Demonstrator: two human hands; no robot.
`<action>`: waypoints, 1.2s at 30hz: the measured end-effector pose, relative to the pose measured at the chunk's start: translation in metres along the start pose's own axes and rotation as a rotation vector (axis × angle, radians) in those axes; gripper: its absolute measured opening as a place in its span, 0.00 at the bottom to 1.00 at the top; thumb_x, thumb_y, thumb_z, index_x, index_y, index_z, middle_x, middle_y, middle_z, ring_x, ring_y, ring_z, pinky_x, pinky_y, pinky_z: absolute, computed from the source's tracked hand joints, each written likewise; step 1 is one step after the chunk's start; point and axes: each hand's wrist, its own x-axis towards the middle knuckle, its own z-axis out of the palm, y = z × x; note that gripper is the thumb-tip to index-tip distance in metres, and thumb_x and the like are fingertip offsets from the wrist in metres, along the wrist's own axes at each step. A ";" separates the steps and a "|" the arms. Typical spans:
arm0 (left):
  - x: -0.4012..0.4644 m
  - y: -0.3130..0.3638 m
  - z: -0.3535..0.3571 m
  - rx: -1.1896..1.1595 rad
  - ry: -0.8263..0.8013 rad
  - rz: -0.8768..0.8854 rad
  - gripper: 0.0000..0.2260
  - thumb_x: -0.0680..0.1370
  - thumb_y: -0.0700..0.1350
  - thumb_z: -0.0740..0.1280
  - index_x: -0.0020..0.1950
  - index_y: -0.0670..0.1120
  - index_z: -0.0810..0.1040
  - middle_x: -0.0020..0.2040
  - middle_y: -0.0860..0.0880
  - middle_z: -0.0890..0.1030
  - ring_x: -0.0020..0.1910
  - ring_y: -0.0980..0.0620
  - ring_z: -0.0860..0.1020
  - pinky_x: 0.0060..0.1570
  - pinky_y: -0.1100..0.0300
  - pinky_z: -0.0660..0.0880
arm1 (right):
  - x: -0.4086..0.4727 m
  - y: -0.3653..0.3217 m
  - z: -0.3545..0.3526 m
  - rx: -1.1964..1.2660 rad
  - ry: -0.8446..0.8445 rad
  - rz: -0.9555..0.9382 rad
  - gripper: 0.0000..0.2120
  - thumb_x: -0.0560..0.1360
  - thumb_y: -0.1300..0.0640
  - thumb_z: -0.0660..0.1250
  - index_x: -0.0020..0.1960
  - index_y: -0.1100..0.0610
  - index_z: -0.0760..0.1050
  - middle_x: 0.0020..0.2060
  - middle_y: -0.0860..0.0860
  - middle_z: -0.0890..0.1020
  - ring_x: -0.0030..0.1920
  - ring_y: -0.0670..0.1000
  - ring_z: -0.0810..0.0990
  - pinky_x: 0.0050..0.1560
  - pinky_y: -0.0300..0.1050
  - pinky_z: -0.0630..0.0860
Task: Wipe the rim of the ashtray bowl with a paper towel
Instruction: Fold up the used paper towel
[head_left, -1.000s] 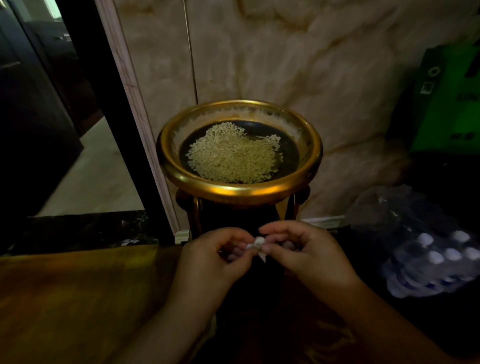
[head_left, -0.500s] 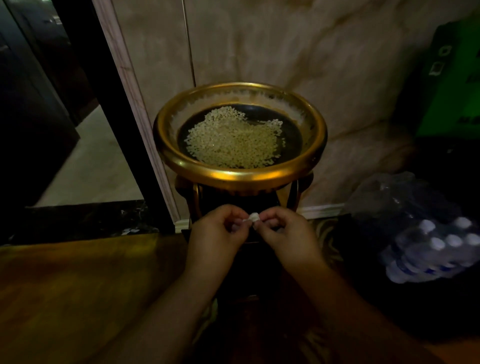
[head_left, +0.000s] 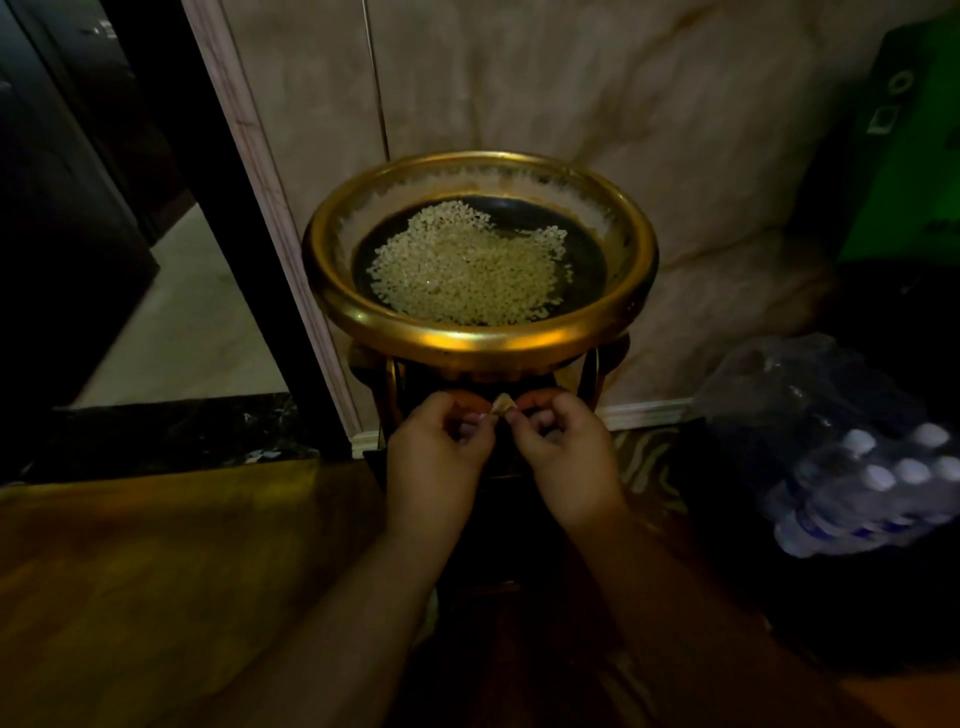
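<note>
A small wad of towel (head_left: 503, 403) is pinched between the closed fingertips of the left hand (head_left: 436, 452) and right hand (head_left: 563, 457), just below the bowl (head_left: 480, 340) at its 6 o'clock, its long axis undiscernible.

no legible text, green box (head_left: 906, 156) with white symbols too blurred to read, bottle labels (head_left: 852, 525) unreadable
</note>
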 end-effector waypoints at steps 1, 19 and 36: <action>0.002 0.001 0.000 -0.015 0.004 -0.024 0.11 0.74 0.42 0.77 0.43 0.58 0.79 0.37 0.60 0.82 0.38 0.68 0.80 0.36 0.77 0.72 | 0.002 -0.001 0.002 0.014 0.004 0.006 0.09 0.75 0.56 0.74 0.40 0.46 0.77 0.28 0.39 0.77 0.30 0.38 0.76 0.33 0.30 0.71; 0.006 -0.003 -0.004 -0.014 0.010 -0.090 0.07 0.74 0.41 0.75 0.45 0.53 0.82 0.38 0.58 0.83 0.40 0.65 0.81 0.38 0.73 0.74 | 0.006 0.010 0.007 0.038 0.066 0.047 0.08 0.75 0.56 0.73 0.40 0.48 0.77 0.29 0.45 0.79 0.31 0.41 0.77 0.33 0.33 0.73; 0.023 0.008 0.020 0.081 0.085 -0.123 0.10 0.75 0.46 0.75 0.53 0.43 0.85 0.45 0.45 0.88 0.43 0.49 0.84 0.36 0.62 0.73 | 0.027 0.005 0.029 -0.100 0.204 0.044 0.09 0.78 0.59 0.69 0.57 0.53 0.80 0.38 0.38 0.77 0.35 0.37 0.72 0.35 0.22 0.65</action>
